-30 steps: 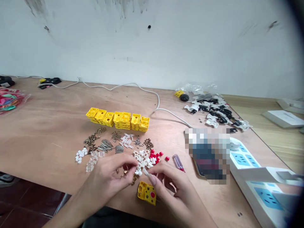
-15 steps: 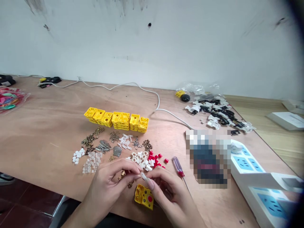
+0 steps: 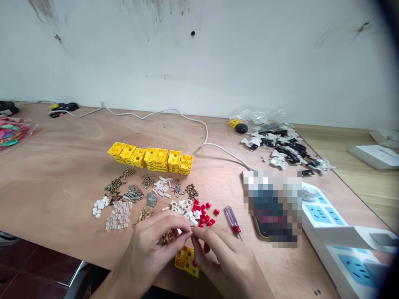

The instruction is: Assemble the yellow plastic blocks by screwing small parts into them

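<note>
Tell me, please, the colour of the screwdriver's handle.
The handle is see-through purple with a red end; the head view shows it best.

screwdriver [image 3: 231, 216] left of phone [image 3: 262, 229] – housings [image 3: 157, 158] (in stacks) behind small parts [image 3: 133, 194]

Left hand [image 3: 156, 245], right hand [image 3: 220, 253] pinched together, fingertips meeting; anything between them too small to tell; yellow housing [image 3: 187, 261] on table [image 3: 77, 166] beneath, partly hidden; white plastic parts [image 3: 183, 207], red caps [image 3: 205, 214] just beyond; screwdriver [image 3: 232, 220] right of caps; stacked yellow shells [image 3: 152, 158] farther back.
</note>
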Motion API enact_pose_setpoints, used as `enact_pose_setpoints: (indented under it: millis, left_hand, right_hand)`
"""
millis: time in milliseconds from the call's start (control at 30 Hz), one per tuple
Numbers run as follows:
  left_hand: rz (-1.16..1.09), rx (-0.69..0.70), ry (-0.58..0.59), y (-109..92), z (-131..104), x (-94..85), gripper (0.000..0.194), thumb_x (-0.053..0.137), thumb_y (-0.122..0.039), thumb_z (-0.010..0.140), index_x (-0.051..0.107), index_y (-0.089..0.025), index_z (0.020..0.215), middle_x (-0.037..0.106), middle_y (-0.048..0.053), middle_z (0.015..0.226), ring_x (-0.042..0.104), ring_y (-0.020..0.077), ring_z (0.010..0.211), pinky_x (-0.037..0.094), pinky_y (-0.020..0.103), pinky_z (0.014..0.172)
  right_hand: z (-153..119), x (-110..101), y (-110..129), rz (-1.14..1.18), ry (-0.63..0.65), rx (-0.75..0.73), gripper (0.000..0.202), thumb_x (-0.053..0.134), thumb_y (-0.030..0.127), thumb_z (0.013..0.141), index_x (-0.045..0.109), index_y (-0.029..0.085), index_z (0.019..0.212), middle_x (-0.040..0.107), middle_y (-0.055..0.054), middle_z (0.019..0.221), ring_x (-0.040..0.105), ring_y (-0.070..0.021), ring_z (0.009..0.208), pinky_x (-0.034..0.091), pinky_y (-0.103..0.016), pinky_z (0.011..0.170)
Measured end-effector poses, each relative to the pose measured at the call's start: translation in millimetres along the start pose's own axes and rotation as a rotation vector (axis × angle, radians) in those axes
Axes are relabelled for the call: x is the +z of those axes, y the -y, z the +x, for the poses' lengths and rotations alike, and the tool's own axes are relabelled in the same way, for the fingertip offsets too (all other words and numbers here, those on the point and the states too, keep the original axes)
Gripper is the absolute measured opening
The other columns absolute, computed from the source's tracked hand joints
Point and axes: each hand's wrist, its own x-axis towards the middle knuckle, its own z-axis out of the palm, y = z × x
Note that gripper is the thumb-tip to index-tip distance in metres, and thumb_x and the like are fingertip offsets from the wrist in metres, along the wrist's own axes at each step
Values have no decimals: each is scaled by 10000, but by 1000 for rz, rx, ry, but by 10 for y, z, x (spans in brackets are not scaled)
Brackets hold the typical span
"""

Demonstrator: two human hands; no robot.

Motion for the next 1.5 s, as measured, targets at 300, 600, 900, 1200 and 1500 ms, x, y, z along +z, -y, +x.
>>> enact_pose_setpoints:
  millis: [300, 600, 900, 1200, 1500]
  left_hand:
    - [-9, 142, -11, -78, -52, -59, 230, 682, -71, 942, 666, -249, 1087, 725, 6, 1011, 716, 121, 913, 606, 213, 826]
    - [58, 295, 8, -46, -32, -102, 163, 605, -82, 1007, 665, -153, 1140, 716, 79, 1151, 705, 131, 1068, 570, 209, 978]
    - [34, 181, -162, -13, -49, -37, 98, 655, -124, 987, 710, -199, 1017, 685, 15, 1019, 693, 94, 949, 568, 147, 872]
    - [12, 162, -175, -34, -26, 1, 70, 665, -197, 994, 724, -205, 957, 697, 4, 967, 706, 85, 894, 573, 125, 838]
    - [7, 122, -171, -26, -67, 10, 70, 686, -169, 972, 728, -218, 946, 716, -1, 962, 718, 83, 890, 577, 117, 832]
  right_hand:
    - [145, -94, 113, 1022, 152, 612, 200, 711, 421, 912, 758, 229, 883, 730, -9, 668, 716, -134, 590, 590, -211, 562]
    - [77, -44, 35, 1099, 54, 743, 168, 890, 349, 745, 782, 236, 808, 785, -16, 786, 742, -117, 672, 598, -164, 614]
    - [152, -90, 170, 715, -112, 492, 69, 757, 191, 813, 778, 253, 832, 783, -5, 775, 766, -138, 646, 634, -173, 591]
    - [94, -59, 132, 662, -84, 444, 92, 717, 181, 871, 764, 260, 882, 776, 1, 823, 761, -140, 706, 648, -201, 641]
    - [80, -70, 157, 633, -44, 372, 86, 713, 178, 880, 749, 251, 909, 783, -10, 839, 763, -149, 728, 642, -208, 661]
